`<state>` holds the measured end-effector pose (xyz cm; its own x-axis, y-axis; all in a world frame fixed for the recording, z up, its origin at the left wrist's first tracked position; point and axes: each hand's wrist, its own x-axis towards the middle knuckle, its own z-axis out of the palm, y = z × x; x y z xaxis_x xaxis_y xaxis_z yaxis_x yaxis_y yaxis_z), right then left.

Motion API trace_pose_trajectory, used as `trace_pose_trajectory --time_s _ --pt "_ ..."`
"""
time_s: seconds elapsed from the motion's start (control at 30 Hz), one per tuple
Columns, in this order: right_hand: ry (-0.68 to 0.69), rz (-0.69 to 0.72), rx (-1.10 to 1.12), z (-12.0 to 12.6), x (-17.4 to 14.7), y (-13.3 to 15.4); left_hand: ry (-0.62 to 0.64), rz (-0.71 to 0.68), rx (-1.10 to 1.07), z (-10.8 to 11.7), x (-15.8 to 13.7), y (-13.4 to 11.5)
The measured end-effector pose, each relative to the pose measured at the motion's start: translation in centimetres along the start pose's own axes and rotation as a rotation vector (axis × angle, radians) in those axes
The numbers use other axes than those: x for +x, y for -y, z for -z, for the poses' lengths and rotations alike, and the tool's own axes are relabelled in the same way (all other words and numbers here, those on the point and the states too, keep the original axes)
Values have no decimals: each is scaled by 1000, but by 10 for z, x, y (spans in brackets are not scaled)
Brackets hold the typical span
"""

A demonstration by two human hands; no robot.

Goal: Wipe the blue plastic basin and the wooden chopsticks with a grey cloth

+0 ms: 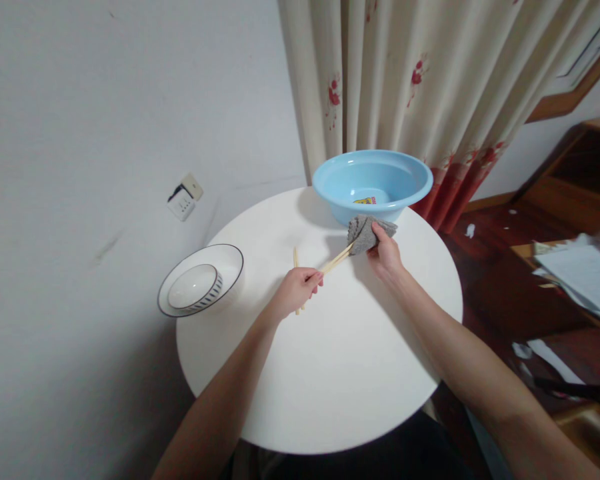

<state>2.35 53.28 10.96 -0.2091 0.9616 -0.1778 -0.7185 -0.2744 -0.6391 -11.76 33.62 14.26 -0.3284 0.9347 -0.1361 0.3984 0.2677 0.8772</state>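
Observation:
My left hand (300, 291) grips a pair of light wooden chopsticks (337, 259) at one end, above the middle of the table. Their far end runs into a folded grey cloth (364, 235), which my right hand (386, 255) holds closed around it, just in front of the blue basin. Under and behind my left hand, more chopsticks (296, 257) lie on the white tabletop, partly hidden by the hand.
The round white table (340, 387) stands against the wall. A light blue basin (375, 160) sits at its far edge, before a curtain (380, 87). At the left edge, a large bowl (234, 263) holds a smaller bowl (193, 285). Papers (580, 273) lie at right.

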Motion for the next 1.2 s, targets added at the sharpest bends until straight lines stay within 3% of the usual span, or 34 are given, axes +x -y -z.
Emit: trace_pose_trajectory --time_s 0.2,0.37,0.47,1.0,1.1,1.2 --pt "89 -37 4 -2 -16 -11 -94 -33 -8 -3 2 2" --pt "337 -218 -204 -3 -46 -31 -89 -53 -23 -8 4 2" --pt "437 -250 -327 -4 -56 -37 -101 -61 -12 -10 5 2" --pt "-29 -6 -115 1 5 9 -5 15 -48 -10 5 7" --pt "-38 -12 -45 0 6 10 -16 10 -51 -9 6 8" --pt "41 -5 6 -3 -3 5 -50 -10 -59 -9 6 6"
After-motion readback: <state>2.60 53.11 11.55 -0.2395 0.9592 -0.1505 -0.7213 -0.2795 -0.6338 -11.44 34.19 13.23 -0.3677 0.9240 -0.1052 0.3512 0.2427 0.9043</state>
